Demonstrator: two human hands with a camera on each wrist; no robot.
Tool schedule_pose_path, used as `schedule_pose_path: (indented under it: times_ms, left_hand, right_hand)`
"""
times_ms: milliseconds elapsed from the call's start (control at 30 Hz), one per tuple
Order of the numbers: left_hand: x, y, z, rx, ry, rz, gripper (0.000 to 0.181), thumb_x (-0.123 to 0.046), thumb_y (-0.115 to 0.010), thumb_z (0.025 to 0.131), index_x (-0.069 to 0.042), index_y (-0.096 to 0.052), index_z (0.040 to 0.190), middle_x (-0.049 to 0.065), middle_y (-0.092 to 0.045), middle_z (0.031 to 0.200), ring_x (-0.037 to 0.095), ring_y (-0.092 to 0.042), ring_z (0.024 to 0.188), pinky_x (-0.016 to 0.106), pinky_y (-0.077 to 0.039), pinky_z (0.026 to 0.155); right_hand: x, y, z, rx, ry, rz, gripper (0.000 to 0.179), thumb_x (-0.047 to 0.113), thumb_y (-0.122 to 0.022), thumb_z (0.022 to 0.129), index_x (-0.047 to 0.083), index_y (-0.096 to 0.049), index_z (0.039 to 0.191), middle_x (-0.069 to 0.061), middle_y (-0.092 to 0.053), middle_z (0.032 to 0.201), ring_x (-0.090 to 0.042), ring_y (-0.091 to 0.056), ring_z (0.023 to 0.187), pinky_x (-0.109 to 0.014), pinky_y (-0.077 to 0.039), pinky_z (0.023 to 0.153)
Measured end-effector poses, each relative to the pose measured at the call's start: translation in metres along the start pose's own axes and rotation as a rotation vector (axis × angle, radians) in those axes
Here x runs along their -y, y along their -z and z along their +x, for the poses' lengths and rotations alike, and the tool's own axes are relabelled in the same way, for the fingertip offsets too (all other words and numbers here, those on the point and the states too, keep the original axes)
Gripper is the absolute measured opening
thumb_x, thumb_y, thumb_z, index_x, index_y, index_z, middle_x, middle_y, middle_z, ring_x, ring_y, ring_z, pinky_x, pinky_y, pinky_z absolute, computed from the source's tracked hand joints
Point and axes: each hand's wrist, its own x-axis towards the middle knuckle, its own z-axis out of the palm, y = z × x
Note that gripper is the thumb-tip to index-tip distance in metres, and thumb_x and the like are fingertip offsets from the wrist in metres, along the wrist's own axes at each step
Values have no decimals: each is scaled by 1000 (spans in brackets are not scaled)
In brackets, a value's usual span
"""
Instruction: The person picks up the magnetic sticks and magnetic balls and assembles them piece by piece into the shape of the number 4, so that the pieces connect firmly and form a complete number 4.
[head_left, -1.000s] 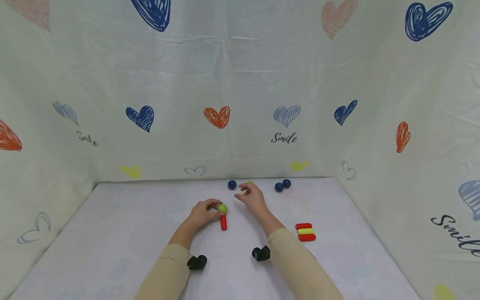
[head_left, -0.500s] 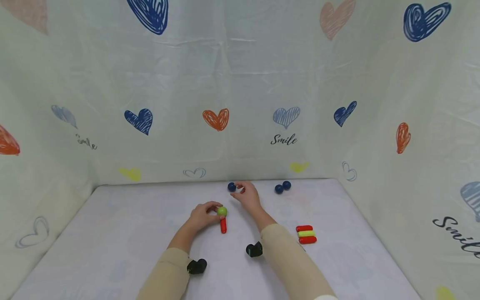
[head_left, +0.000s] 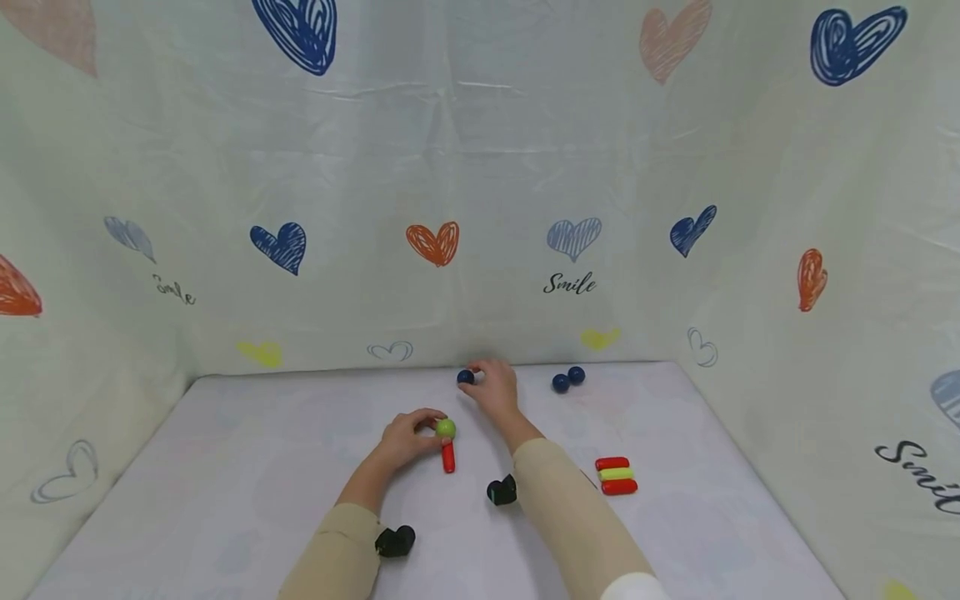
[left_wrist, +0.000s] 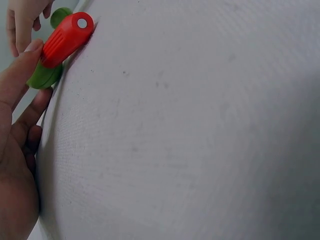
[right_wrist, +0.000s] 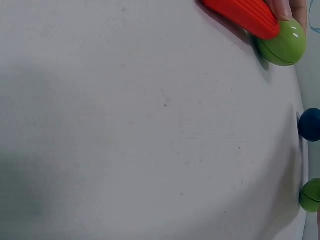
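My left hand (head_left: pixel 405 439) pinches a light-green ball (head_left: pixel 446 428) between thumb and fingers on the white table. Against that ball lies the end of a red ribbed stick (left_wrist: pixel 67 40), which has a pale disc in its other end. My right hand (head_left: pixel 497 392) reaches to the back edge, thumb and fingertips spread at a dark-blue ball (head_left: pixel 465 377); contact is unclear in the head view. The right wrist view has this blue ball (right_wrist: pixel 311 125) standing apart from any finger. Another green ball (right_wrist: pixel 311 195) is beside it, hidden behind my right hand in the head view.
Two more blue balls (head_left: pixel 568 379) lie near the back edge, right of my right hand. Nearer on the right, two red sticks (head_left: pixel 618 487) lie side by side with a yellow one (head_left: pixel 616 474) between them. A heart-printed curtain (head_left: pixel 495 183) hangs behind the table.
My right hand has moved left along the back edge, from near the far green ball to the blue ball. My left hand keeps its pinch on the nearer green ball.
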Motion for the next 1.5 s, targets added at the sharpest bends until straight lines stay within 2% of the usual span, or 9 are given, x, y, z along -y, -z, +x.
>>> schedule_pose_path:
  times_ms: [633, 800, 967, 1167, 1500]
  left_hand:
    - [0, 3, -1, -17, -53, 7, 37, -27, -82, 79, -21, -69, 114, -7, -62, 97, 24, -51, 103, 51, -40, 92]
    - [-1, 0, -1, -17, -67, 14, 37, -29, -82, 79, -21, -69, 113, -7, -63, 96, 25, -52, 103, 51, -39, 92]
    - [-1, -1, -3, -34, -71, 26, 37, -28, -82, 78, -20, -69, 113, -7, -63, 95, 25, -52, 102, 51, -39, 92]
    - [-3, -1, -6, -23, -69, -2, 37, -28, -82, 79, -19, -70, 113, -7, -62, 95, 25, -51, 103, 52, -39, 92]
    - [-1, -1, -5, -25, -57, 18, 37, -29, -82, 79, -19, -69, 113, -7, -62, 95, 26, -51, 103, 52, -39, 92]
  right_hand:
    - [4, -1, 13, 49, -30, -68, 34, 26, -84, 77, 16, -73, 107, -3, -64, 115, -25, -49, 112, -44, -35, 92]
    - [2, -2, 12, 48, -22, -115, 35, 26, -85, 76, 17, -73, 107, -3, -65, 116, -25, -50, 113, -44, -35, 92]
    - [3, -2, 10, 31, 10, -119, 34, 24, -85, 75, 16, -74, 106, -5, -66, 115, -27, -50, 112, -45, -36, 89]
    - [1, -4, 8, 26, 16, -146, 33, 24, -85, 75, 17, -74, 106, -4, -66, 114, -27, -51, 113, -44, -36, 90]
    - [3, -4, 8, 26, 17, -87, 31, 23, -84, 76, 15, -74, 104, -6, -66, 114, -28, -50, 114, -45, -37, 92]
